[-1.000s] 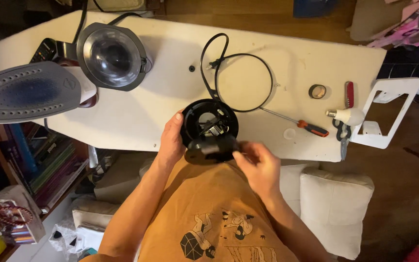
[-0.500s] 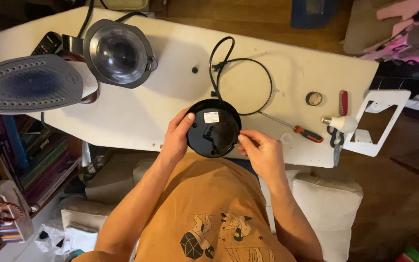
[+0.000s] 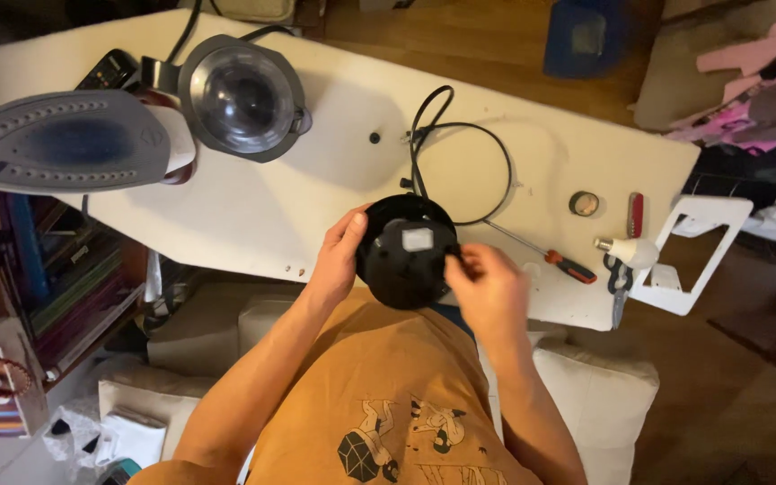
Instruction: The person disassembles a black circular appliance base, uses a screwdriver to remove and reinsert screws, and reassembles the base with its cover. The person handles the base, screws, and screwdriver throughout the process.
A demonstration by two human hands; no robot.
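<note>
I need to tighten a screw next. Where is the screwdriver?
In the head view, the screwdriver lies on the white board, just right of the right hand, between the black cable loop and the scissors.

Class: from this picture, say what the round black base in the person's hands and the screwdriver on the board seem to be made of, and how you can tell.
Round black base: probably moulded plastic, matt black, with a dull even sheen. Screwdriver: thin shaft that looks like bare metal, grey and shiny; handle likely plastic or rubber, red and black.
</note>
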